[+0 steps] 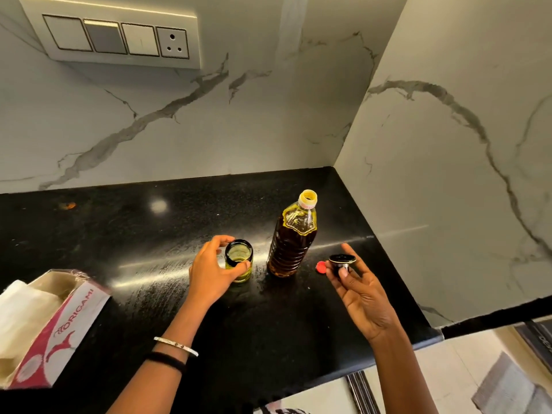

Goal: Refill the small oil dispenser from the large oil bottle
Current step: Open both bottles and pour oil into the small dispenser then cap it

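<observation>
I've got the left hand (210, 271) wrapped round the dispenser (239, 254), thumb on the near side and fingers behind. The dispenser stands upright on the counter (134, 234), its mouth open, with a little yellow oil at the bottom. Just to its right is the bottle (291, 243), upright, uncapped and mostly full of dark oil; the two are close but not touching. The right hand (363, 298) is raised palm-up to the right of the bottle. It pinches the black lid (342, 260) between thumb and fingertips, and the other fingers are loosely spread. A red cap (321, 268) lies on the counter between the bottle and the right hand. There's a tissue box (50, 330) at the far left edge and a switch panel (116, 40) up on the marble wall.
</observation>
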